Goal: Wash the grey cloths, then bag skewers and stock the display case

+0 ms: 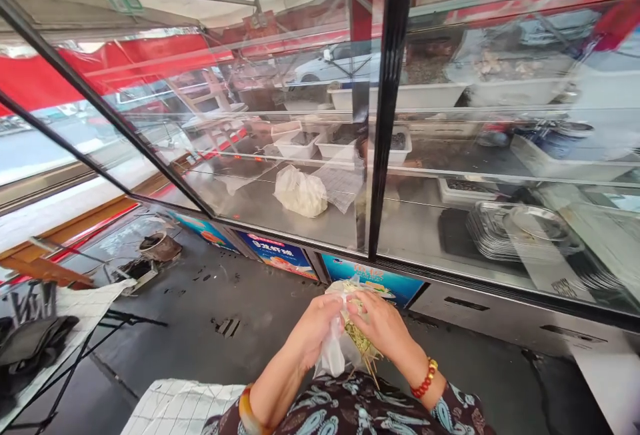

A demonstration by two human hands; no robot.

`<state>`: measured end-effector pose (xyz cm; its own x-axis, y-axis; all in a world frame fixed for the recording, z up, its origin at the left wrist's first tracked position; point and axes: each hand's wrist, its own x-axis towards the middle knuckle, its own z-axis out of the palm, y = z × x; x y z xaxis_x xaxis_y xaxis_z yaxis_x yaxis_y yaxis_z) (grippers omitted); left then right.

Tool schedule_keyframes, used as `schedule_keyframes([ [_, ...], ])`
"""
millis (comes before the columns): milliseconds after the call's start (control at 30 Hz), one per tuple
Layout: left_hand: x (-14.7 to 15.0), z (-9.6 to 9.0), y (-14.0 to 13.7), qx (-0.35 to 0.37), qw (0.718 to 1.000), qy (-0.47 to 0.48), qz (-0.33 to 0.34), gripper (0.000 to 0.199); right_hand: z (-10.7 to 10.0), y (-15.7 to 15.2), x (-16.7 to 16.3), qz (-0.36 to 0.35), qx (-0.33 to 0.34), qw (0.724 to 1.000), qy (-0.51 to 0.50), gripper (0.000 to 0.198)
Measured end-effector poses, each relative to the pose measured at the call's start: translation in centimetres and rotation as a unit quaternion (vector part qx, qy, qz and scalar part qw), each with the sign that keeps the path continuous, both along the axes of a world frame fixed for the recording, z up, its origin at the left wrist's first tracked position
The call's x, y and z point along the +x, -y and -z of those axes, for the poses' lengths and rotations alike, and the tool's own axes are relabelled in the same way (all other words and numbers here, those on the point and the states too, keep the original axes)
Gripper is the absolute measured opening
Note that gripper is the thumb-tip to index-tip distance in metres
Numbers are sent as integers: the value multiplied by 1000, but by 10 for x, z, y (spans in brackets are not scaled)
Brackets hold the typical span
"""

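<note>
Close to my body, my left hand is closed on a thin white plastic bag, its fingers bunched at the top. My right hand curls over the other side of the bag, fingers bent, close to my left fingertips. Below my right hand, a bundle of thin yellow-green stalks shows, with loose ends hanging down. It seems to lie in or against the bag; I cannot tell which. My fingers hide the bag's opening.
Ahead stands a glass display case with a dark frame post. Behind the glass are a full white bag, white tubs and stacked metal trays. A folding table stands left; a checked cloth lies near me.
</note>
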<state>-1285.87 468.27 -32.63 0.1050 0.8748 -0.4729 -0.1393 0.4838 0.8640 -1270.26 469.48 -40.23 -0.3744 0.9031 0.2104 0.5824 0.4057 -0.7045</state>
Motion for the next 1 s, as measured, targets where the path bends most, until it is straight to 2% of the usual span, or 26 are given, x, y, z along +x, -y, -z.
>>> schedule_keyframes([
  [167,2,2,-6,6,998,-51,41,47,7,-3,2,24,16,1000,9,29],
  [300,7,2,-15,-27,996,-59,58,55,9,-7,6,69,-10,997,-41,38],
  [467,16,10,-18,-66,997,-36,19,63,13,-5,11,105,-12,989,-106,32],
  [567,16,15,-20,-39,997,-58,16,59,15,-3,15,125,-17,984,-129,23],
  [667,11,18,-24,16,989,-125,74,48,14,-2,21,143,-36,975,-169,21],
  [767,5,18,-30,74,968,-203,130,45,14,-3,28,180,-81,950,-244,26],
  [833,5,17,-32,135,944,-256,162,40,16,-5,30,197,-109,929,-294,28],
  [900,9,16,-31,219,901,-304,221,36,19,-6,30,197,-121,922,-312,31],
  [1000,20,17,-26,332,821,-337,320,24,25,-9,22,160,-113,937,-290,35],
])
